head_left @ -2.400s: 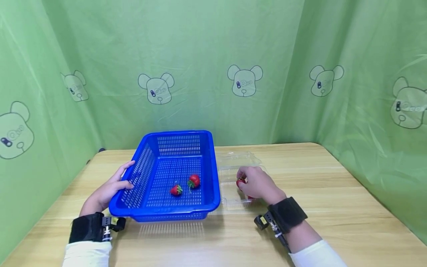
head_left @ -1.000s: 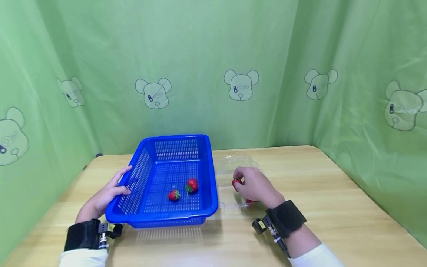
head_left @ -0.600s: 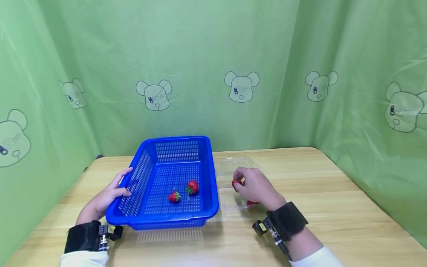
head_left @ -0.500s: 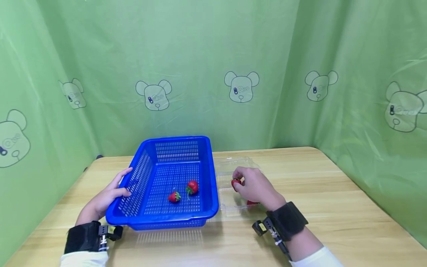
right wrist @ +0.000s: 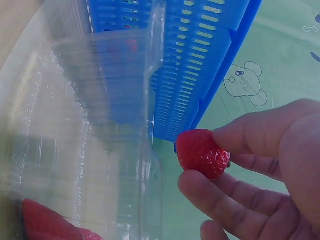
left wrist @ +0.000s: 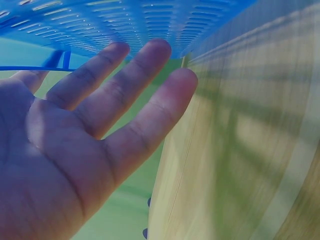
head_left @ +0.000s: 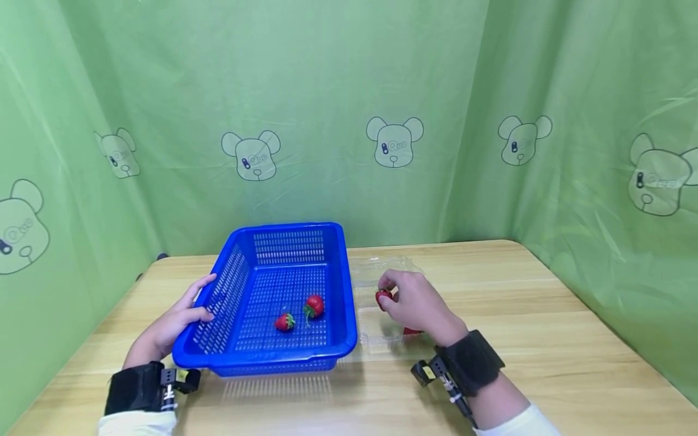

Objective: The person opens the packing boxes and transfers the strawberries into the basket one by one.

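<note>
My left hand [head_left: 171,324] holds the left side of a blue plastic basket [head_left: 264,354], thumb over the rim. Its other fingers [left wrist: 145,125] stretch along the slotted outer wall in the left wrist view. Inside the basket lie two red strawberries, a smaller one [head_left: 283,322] and a larger one [head_left: 314,304], both with green leaves. My right hand [head_left: 417,303] pinches another strawberry [right wrist: 200,152] between thumb and fingertips, above a clear plastic box [head_left: 376,336]. More red fruit [right wrist: 47,222] sits in that box, mostly hidden by my hand in the head view.
The clear box stands open, right beside the basket, its see-through flap [head_left: 382,263] toward the back. Both rest on a wooden table [head_left: 523,327] with a rounded far corner. A green curtain [head_left: 322,79] with bear heads surrounds the table on three sides.
My right hand has lifted the strawberry slightly and shifted it a little left, toward the basket. My left hand keeps its hold; the two strawberries in the basket lie as before.
</note>
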Demonstrator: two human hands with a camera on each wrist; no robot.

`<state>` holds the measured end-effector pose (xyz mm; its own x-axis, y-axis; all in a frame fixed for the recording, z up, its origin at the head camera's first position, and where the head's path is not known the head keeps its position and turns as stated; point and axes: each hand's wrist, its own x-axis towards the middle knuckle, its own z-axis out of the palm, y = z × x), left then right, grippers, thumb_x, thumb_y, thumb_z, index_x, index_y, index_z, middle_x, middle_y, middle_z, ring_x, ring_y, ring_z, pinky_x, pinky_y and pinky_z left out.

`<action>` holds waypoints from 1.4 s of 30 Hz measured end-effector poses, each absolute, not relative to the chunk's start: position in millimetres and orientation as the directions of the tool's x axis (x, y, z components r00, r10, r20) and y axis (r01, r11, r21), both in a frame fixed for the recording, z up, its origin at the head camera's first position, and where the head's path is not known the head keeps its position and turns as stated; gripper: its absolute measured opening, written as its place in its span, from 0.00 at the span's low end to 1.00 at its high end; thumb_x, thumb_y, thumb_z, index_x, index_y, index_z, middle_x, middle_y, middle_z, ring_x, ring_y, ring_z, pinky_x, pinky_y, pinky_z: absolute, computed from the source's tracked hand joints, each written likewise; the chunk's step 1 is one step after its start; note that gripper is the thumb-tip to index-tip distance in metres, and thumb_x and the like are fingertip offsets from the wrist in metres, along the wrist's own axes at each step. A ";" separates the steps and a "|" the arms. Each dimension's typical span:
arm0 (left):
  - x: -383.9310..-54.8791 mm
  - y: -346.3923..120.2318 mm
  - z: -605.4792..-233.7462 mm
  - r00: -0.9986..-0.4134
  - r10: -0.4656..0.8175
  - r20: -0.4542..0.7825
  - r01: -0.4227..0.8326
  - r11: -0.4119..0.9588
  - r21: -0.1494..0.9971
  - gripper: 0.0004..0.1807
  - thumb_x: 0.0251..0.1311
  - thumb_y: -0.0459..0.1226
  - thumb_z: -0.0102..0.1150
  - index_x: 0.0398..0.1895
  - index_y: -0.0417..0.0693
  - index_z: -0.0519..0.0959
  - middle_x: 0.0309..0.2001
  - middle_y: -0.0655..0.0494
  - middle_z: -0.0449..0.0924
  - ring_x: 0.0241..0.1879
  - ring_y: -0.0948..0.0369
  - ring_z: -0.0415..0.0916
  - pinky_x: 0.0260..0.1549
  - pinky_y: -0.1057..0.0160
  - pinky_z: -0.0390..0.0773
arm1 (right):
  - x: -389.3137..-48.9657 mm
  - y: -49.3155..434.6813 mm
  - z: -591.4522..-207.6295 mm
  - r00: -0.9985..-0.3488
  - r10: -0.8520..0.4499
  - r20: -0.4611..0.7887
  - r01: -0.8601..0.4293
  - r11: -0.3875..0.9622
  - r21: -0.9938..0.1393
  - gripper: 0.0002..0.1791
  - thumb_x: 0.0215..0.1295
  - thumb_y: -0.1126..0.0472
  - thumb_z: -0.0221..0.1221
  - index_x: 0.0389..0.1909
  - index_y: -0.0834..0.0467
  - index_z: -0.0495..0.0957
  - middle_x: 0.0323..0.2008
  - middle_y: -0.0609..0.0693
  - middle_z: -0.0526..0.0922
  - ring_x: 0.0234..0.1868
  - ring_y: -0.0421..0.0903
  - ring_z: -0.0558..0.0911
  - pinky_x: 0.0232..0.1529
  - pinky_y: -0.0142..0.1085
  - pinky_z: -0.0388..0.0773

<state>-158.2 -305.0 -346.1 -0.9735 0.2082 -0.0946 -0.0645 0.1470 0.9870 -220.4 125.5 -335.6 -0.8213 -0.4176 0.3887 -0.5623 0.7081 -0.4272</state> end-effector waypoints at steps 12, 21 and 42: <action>-158.5 -304.1 -347.0 -0.973 0.210 -0.093 -0.063 0.145 0.987 0.46 0.60 0.29 0.44 0.77 0.58 0.33 0.68 0.26 0.42 0.45 0.47 0.76 0.40 0.47 0.81 | -215.2 123.6 -332.1 -0.828 -0.409 0.383 -0.556 0.688 -0.467 0.04 0.57 0.64 0.64 0.33 0.57 0.79 0.29 0.48 0.82 0.23 0.38 0.76 0.25 0.33 0.75; -160.0 -306.5 -348.7 -0.972 0.219 -0.089 -0.060 0.135 0.989 0.46 0.61 0.29 0.44 0.76 0.59 0.33 0.68 0.26 0.43 0.45 0.47 0.76 0.40 0.46 0.81 | -212.6 120.5 -329.0 -0.828 -0.402 0.391 -0.558 0.660 -0.503 0.04 0.58 0.65 0.64 0.33 0.57 0.79 0.29 0.47 0.82 0.27 0.38 0.80 0.25 0.32 0.77; -156.9 -305.6 -348.6 -0.971 0.227 -0.075 -0.044 0.140 0.989 0.45 0.62 0.30 0.44 0.76 0.59 0.33 0.68 0.25 0.40 0.47 0.45 0.75 0.41 0.43 0.80 | -205.3 113.9 -326.5 -0.772 -0.400 0.494 -0.629 0.598 -0.498 0.06 0.56 0.66 0.65 0.33 0.57 0.79 0.31 0.46 0.83 0.28 0.38 0.82 0.28 0.31 0.79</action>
